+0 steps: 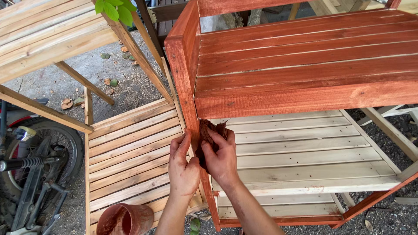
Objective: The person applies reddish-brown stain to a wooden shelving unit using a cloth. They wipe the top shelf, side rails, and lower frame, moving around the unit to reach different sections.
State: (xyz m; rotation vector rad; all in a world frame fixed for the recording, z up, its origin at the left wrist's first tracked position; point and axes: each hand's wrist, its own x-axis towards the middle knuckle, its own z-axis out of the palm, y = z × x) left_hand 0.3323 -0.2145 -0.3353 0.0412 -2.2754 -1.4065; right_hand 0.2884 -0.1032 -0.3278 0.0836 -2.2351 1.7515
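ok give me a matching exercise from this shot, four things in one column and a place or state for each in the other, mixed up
Things:
1. top shelf
2. lower shelf
3. rag
4. pot

Places or states:
a. bare pale slats
b. stained red-brown all over
c. on the ground, bottom left
d. pressed to the upright post by the right hand

Pairs: 1-b, 2-a, 3-d, 4-c

I see bare gravel ground [126, 87] above the hands in daylight, a motorbike [30, 169] parked far left, green leaves [114, 8] overhead
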